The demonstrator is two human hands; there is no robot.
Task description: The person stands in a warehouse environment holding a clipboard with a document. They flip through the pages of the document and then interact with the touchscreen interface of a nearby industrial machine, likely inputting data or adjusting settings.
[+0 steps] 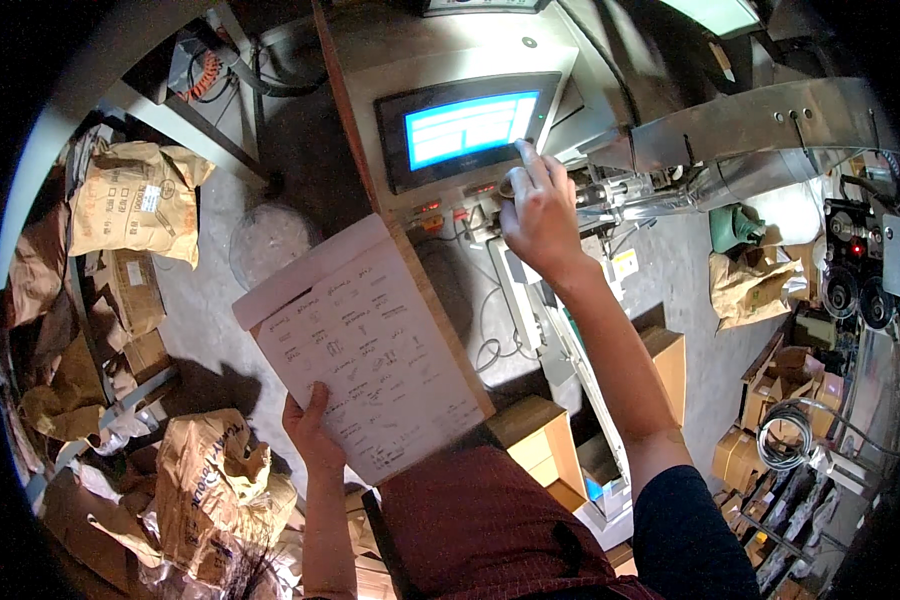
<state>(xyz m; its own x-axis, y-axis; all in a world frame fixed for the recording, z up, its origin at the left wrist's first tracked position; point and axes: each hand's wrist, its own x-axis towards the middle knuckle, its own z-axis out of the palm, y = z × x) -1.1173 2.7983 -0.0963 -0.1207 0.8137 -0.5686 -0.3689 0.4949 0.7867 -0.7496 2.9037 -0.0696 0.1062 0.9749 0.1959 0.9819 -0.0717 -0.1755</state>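
Note:
My left hand grips the lower left edge of a stack of paper sheets, thumb on top. Rows of small drawings and handwriting cover the top sheet, and its upper edge is folded over. My right hand reaches up to a touchscreen set in a metal machine housing. Its index finger is stretched out to the screen's lower right corner, the other fingers loosely bent. A small round rim shows beside the thumb; whether the hand holds it, I cannot tell. The screen is lit blue and white.
A curved metal guard and machine parts extend to the right. Open cardboard boxes stand below my right arm. Brown paper sacks and crumpled paper bags crowd the left. A clear round tub sits beyond the sheets. Coiled cable lies right.

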